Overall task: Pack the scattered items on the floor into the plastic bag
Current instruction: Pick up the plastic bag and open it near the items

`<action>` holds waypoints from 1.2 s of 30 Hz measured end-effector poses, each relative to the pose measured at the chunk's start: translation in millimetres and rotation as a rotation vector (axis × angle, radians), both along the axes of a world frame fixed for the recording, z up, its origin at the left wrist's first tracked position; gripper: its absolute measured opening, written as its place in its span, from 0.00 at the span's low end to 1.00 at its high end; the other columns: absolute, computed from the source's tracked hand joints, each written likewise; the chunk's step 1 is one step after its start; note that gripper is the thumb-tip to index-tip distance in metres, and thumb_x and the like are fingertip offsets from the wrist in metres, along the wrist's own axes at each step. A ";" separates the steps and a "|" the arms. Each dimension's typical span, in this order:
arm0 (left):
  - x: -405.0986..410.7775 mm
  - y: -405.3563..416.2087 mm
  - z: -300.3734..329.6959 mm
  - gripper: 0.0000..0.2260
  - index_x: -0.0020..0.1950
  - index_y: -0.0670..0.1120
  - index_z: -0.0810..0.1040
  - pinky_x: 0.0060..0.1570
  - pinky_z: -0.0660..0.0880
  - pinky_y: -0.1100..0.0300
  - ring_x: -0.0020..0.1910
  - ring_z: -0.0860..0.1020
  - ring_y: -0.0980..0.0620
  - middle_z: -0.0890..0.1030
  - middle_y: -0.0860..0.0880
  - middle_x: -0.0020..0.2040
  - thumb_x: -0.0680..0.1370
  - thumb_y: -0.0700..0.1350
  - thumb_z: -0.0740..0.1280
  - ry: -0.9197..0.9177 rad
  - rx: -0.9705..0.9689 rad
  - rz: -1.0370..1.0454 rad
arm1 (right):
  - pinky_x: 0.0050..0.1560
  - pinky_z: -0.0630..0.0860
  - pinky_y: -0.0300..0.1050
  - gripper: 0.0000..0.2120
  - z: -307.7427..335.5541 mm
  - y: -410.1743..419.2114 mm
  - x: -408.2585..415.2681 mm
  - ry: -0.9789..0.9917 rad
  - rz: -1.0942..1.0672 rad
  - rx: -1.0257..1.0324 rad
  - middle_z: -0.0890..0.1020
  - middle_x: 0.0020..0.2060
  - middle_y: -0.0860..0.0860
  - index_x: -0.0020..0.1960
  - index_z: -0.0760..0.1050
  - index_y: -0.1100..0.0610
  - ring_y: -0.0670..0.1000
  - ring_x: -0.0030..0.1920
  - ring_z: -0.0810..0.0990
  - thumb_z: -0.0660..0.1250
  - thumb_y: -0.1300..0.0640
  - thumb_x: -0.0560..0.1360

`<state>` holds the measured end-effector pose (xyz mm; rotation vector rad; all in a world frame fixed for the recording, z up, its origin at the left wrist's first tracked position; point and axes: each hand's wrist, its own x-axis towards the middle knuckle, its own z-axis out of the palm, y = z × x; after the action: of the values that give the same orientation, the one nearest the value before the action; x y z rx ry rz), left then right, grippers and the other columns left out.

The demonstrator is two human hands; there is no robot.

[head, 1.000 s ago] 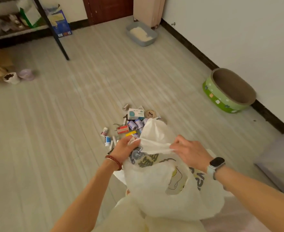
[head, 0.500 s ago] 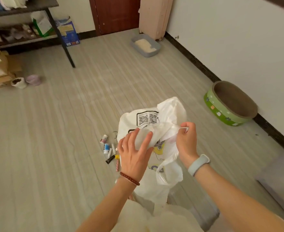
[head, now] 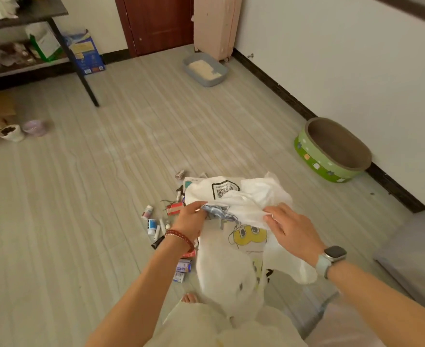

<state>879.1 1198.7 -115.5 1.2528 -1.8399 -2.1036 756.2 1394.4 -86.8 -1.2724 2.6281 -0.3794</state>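
A white plastic bag (head: 231, 266) with a yellow cartoon print and a QR code hangs in front of me above the floor. My left hand (head: 190, 219) grips its upper edge on the left, and my right hand (head: 291, 229) pinches the edge on the right. Scattered items lie on the floor beside and under the bag: small bottles (head: 151, 222), a red and white box (head: 173, 208), a thread spool (head: 180, 174) and small blue packets (head: 182, 267). The bag hides other items behind it.
A green oval cat scratcher (head: 331, 151) sits by the right wall. A grey litter tray (head: 205, 70) lies near the door. A dark shelf leg (head: 81, 71) and two small bowls (head: 23, 130) stand at the left. A grey furniture edge (head: 416, 259) is at the right.
The bag has come down from its raised position. My left hand went from lying flat on the bag to gripping its edge, and my right hand turned palm down on the right edge.
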 end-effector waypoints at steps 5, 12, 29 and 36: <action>4.1 26.8 5.1 0.12 0.42 0.42 0.75 0.37 0.76 0.61 0.37 0.79 0.48 0.80 0.45 0.35 0.79 0.33 0.55 0.074 0.207 0.001 | 0.32 0.70 0.48 0.13 -20.5 12.2 -6.1 0.006 -0.168 -0.118 0.77 0.46 0.58 0.48 0.75 0.63 0.62 0.35 0.77 0.56 0.55 0.78; 31.4 33.6 -20.8 0.26 0.59 0.45 0.73 0.42 0.72 0.58 0.42 0.76 0.48 0.76 0.47 0.46 0.73 0.64 0.56 0.000 -0.788 -0.642 | 0.36 0.64 0.46 0.13 -23.5 3.4 -13.4 -0.460 -0.718 -0.388 0.74 0.33 0.55 0.41 0.72 0.64 0.55 0.38 0.71 0.54 0.59 0.79; 9.9 22.0 -33.9 0.09 0.39 0.46 0.74 0.35 0.77 0.61 0.32 0.79 0.53 0.80 0.49 0.33 0.79 0.43 0.60 -0.014 0.246 0.240 | 0.27 0.71 0.42 0.24 -29.8 42.4 4.9 -0.054 0.159 0.173 0.71 0.57 0.52 0.66 0.55 0.42 0.49 0.30 0.76 0.52 0.36 0.72; 32.6 -10.8 -44.4 0.18 0.28 0.43 0.71 0.30 0.63 0.62 0.29 0.67 0.51 0.67 0.51 0.27 0.77 0.50 0.63 -0.190 -0.615 -0.394 | 0.33 0.70 0.44 0.16 -36.2 36.5 -18.5 0.072 0.281 0.418 0.81 0.47 0.51 0.66 0.64 0.47 0.55 0.37 0.79 0.56 0.56 0.79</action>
<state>911.7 1187.8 -159.8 1.0121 -2.7078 -1.3683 737.8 1430.9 -123.0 -1.4888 2.3573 0.2514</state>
